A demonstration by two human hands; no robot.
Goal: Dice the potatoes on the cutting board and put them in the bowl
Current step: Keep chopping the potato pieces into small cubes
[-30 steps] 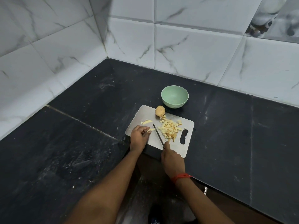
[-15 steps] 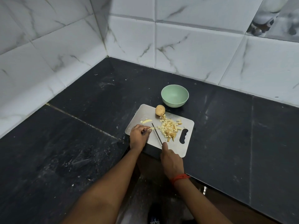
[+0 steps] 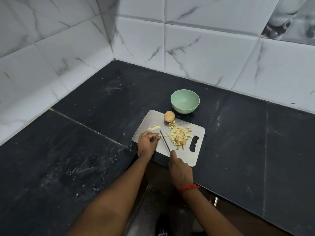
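**Grip status.** Your right hand (image 3: 180, 169) is clenched round the handle of the knife (image 3: 165, 141), with the forefinger laid along the spine. The blade runs away from that hand across the cutting board (image 3: 151, 119). Your left hand (image 3: 148, 142) rests on the board just left of the blade, fingers curled under. I cannot tell whether it pinches a potato piece, because the fingertips hide what lies beneath.

**Location of work.**
- The diced pile (image 3: 179, 136) lies just right of the blade, beyond your right hand, and neither hand touches it.
- 1 whole potato (image 3: 169, 116) sits beyond the pile at the board's far edge and appears to touch the pile's far end.
- 1 loose slice (image 3: 155, 128) lies just beyond your left fingertips.
- The bowl (image 3: 185, 101) stands off the board, beyond the whole potato, near it but apart. No dice show inside it.

**Handling, as judged.**
- The dice are light and firm, with wet cut faces. Expect them to cling to blade and fingers, and to scatter if you sweep them fast. Gather them between the flat of the blade and your left palm.
- The whole potato is stiff, dense and round, so it is apt to roll. Take it across its width with tucked fingertips and lay a cut face down early.
- The board looks smooth and may slide on the counter (image 3: 238, 133).
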